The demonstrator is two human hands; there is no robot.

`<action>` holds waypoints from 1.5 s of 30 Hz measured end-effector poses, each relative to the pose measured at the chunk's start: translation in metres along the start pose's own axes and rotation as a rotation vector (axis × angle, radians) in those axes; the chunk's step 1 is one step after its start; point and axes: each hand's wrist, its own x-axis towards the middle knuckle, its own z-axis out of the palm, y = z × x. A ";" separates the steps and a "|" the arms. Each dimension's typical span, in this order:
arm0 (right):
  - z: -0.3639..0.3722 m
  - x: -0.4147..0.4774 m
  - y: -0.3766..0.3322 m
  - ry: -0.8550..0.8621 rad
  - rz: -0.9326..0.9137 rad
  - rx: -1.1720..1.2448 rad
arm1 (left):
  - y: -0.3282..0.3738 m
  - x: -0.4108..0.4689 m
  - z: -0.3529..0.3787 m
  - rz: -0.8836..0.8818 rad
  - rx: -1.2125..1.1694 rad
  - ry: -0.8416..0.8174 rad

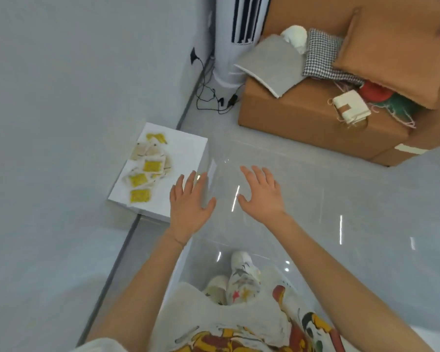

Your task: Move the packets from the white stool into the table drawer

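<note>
Several yellow-and-cream packets [148,168] lie scattered on the left half of the white stool [186,151], which stands against the grey wall. My left hand [189,207] hovers flat over the stool's near right corner, fingers spread and straight, holding nothing. My right hand [262,193] is held out beside it over the glossy floor, fingers spread too, also without anything in it. Neither hand touches a packet. No table or drawer is in view.
A brown sofa [310,115] with cushions and knitted items stands at the upper right. A white tower fan [236,41] and black cables [214,97] occupy the corner behind the stool. Grey tiled floor [353,199] spreads to the right. My feet [239,275] stand below.
</note>
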 end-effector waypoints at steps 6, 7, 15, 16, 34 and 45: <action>0.015 0.098 -0.065 -0.125 -0.217 -0.046 | -0.071 0.029 -0.014 -0.219 -0.015 0.131; 0.018 0.115 -0.074 -0.143 -0.247 -0.055 | -0.081 0.035 -0.016 -0.260 -0.017 0.135; 0.032 0.226 -0.131 -0.290 -0.429 -0.166 | -0.129 0.086 -0.024 -0.606 -0.121 0.159; 0.034 0.236 -0.136 -0.309 -0.441 -0.176 | -0.135 0.092 -0.024 -0.641 -0.138 0.153; 0.260 0.359 -0.173 -0.467 0.003 0.258 | -0.306 0.156 0.132 -1.251 -0.614 0.153; 0.371 0.406 -0.186 -0.340 0.236 0.368 | -0.369 0.228 0.204 -1.569 -0.689 0.464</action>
